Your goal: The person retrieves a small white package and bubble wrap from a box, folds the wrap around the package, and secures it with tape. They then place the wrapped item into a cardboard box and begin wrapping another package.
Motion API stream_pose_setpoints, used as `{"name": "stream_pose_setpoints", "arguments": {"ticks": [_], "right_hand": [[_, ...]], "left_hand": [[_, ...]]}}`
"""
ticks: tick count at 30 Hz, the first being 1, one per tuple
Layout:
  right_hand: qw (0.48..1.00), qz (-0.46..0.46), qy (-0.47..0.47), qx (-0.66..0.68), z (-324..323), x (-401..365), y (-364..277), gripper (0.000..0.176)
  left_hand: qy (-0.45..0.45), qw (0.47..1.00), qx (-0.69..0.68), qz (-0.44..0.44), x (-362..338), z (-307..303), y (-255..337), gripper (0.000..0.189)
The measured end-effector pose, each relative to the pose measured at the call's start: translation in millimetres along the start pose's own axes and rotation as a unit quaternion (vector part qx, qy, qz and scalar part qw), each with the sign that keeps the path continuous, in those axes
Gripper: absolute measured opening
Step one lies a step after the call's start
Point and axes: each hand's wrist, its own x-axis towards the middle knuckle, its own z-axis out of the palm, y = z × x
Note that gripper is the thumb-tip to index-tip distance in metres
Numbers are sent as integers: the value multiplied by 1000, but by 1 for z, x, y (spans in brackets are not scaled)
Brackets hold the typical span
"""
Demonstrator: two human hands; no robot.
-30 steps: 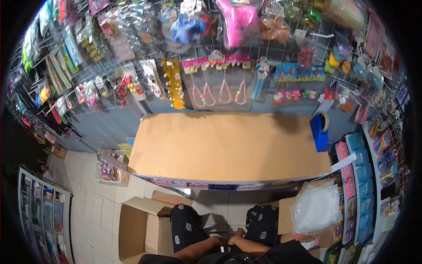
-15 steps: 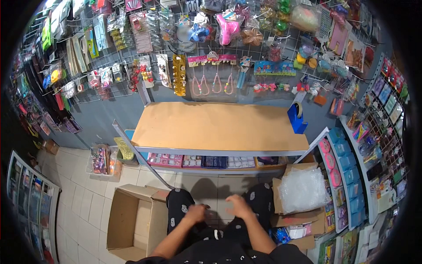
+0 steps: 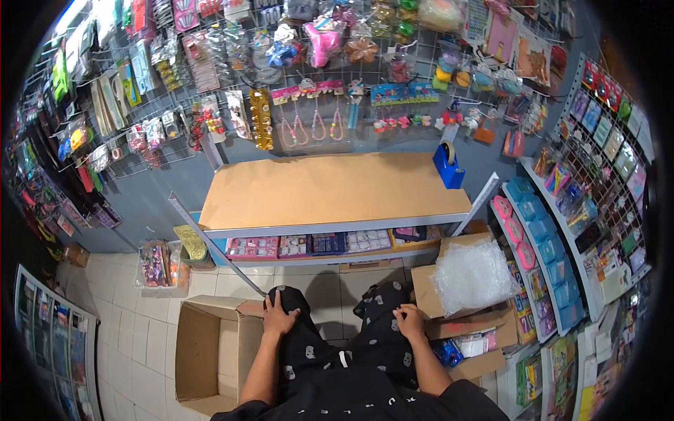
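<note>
1. The left hand (image 3: 279, 321) lies on the left knee of the black patterned trousers (image 3: 312, 345), palm down, its fingers extended and slightly parted.
2. The right hand (image 3: 411, 324) rests on the right leg of the trousers, its fingers partly bent; whether it pinches the cloth, I cannot tell.
3. The hands are well apart, with the trousers under both.
4. The open cardboard box (image 3: 195, 347) stands on the floor (image 3: 144, 344) just left of the left hand and leg, its opening facing up.
5. The carton (image 3: 427, 290) is just right of the right hand, its flaps spread. The bubble wrap (image 3: 472, 277) lies over it, to the right of the right hand and slightly farther out.
6. A blue packet (image 3: 448, 352) lies to the right of the right forearm, on the near side of the bubble wrap.
7. Beyond both knees stands the shelf unit (image 3: 330, 189), with a tan top. The blue tape dispenser (image 3: 448, 172) sits at its far right corner, and boxed goods (image 3: 326, 243) line the level below.
8. A clear bin (image 3: 175, 289) of packets stands on the floor beyond the open cardboard box.
9. Packaged accessories (image 3: 309, 116) hang on the far wall grid.
</note>
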Motion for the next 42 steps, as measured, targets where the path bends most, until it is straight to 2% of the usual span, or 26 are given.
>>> {"name": "stream_pose_setpoints", "arguments": {"ticks": [3,6,8,11,12,15,16,18,20,22,25,26,28,30,42], "right_hand": [[999,10,43,-9,11,6,15,20],[999,9,33,-28,7,16,-3,19],[998,7,18,-57,5,24,-14,18],[999,-33,-12,-22,14,33,-10,17],[999,-35,-7,10,15,40,-14,18],[995,-63,0,72,-3,73,-60,19],[987,-142,38,71,-9,94,-76,18],[967,-231,96,50,-36,142,-123,17],[954,-266,122,58,-54,191,-151,16],[957,-270,103,-17,-62,241,-162,22],[962,-267,54,-31,-47,299,-167,38],[957,-258,29,-127,-42,314,-160,57],[959,-192,10,-210,-32,316,-163,65],[959,-127,-33,-250,-29,316,-167,74],[957,-153,-2,-246,-27,313,-165,67]], "left_hand": [[8,1000,14,19,-8,-13,15,110],[-31,998,-19,46,11,23,-22,111],[-34,995,-81,48,10,26,-19,109],[-48,995,-63,67,32,19,-14,108],[-37,996,-41,70,21,-3,13,95],[67,957,-147,243,33,-32,42,76],[144,925,-145,320,34,-51,64,62],[214,883,-152,389,50,-80,92,60],[256,860,-110,428,66,-119,125,59],[285,857,-74,422,101,-145,147,59],[255,910,22,327,163,-168,166,65],[231,927,62,288,176,-167,169,68],[173,954,138,202,191,-164,175,76],[185,949,163,198,191,-158,172,79],[206,947,144,201,189,-153,171,78]]}}
